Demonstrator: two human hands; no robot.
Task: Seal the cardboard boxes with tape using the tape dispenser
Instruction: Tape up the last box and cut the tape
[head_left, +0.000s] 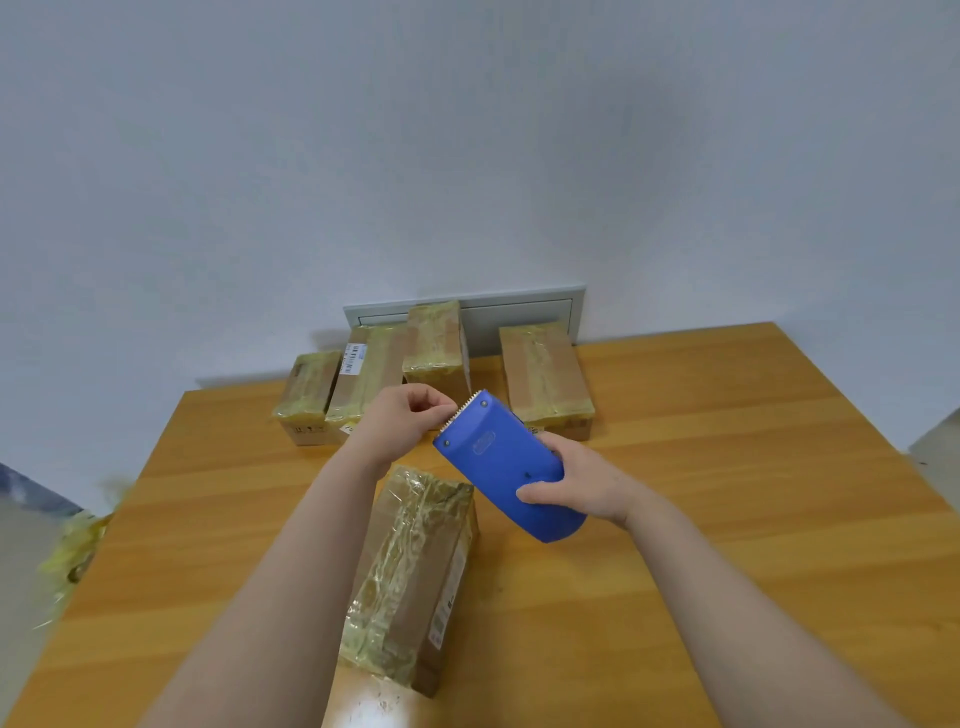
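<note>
On the counter one box lies below both hands, with four more boxes near the wall. The right hand is clamped on the blue tape dispenser, held above the box. The left hand pinches together at the toothed blade, so a finger may get cut, or the thin tape end may slip back and stick.

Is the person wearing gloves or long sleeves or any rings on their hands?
No gloves show on either hand. The left hand and the right hand are both bare, and both forearms are bare as far back as the picture shows, so no sleeves reach into view. No watch or bracelet shows on either wrist, and no rings show on the fingers that can be seen.
</note>
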